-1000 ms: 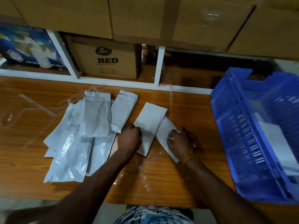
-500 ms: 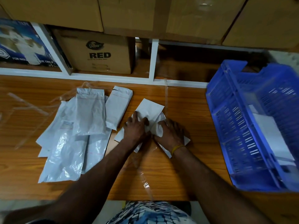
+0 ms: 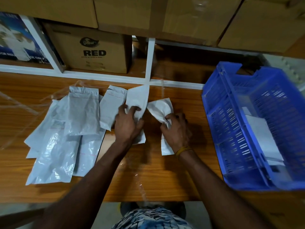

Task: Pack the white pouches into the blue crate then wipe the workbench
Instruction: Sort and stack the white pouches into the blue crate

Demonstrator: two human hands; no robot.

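While both arms reach out over the wooden counter [image 3: 165, 179], each hand grips its own white pouch near the middle of the scene. The left hand [image 3: 127, 124] has its fingers curled round a long pouch [image 3: 138, 98] whose far end rises toward the white shelf frame [image 3: 149, 63], and the lower end of that pouch shows below the palm. The right hand [image 3: 175, 129], with a yellow band [image 3: 183, 150] at the wrist, clutches a crumpled pouch [image 3: 160, 108] at its far part; the near end of this pouch [image 3: 166, 148] hangs down past the wrist. The two held pouches lie just beside each other, their far parts spreading apart.

To the left, a loose pile of white pouches [image 3: 66, 129] lies flat on the counter, several overlapping, with one smaller pouch [image 3: 110, 109] at its right edge close to the left hand. Strips of clear tape [image 3: 140, 184] glint on the wood.

At the right stands the blue crate [image 3: 231, 121], tilted in the view, its slotted walls open at the top. White pouches in the crate [image 3: 262, 138] rest on its floor, though how many I cannot quite tell from here.

On the far shelf sits a cardboard box marked RED [image 3: 94, 52], with a blue printed carton [image 3: 18, 38] to its left and larger brown cartons [image 3: 181, 15] stacked above.
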